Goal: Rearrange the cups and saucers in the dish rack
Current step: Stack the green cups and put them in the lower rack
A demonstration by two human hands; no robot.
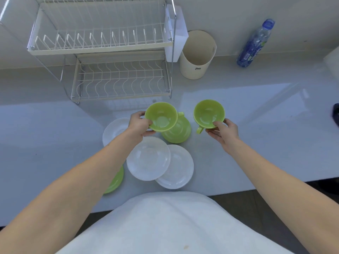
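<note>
Seen from above, I hold a green cup in each hand over the middle of the pale table, just in front of the empty two-tier dish rack (102, 48) at the far left edge. My left hand (140, 124) pinches the near rim of the left cup (161, 116), thumb inside, fingers (149, 133) under. My right hand (222, 133) pinches the right cup (209, 113) the same way at its near rim, beside the handle. Rim grips prob. keep both cups level for lifting into the rack. Both mouths open upward; right cup's handle points toward me, left cup's handle is hidden. Below the left cup sits a green saucer (178, 132). Nearer me lie three white saucers (148, 158), two overlapping, & another green saucer (115, 180) partly under my left forearm. A beige tub (198, 55) and a water bottle (255, 43) stand toward the far right edge.
</note>
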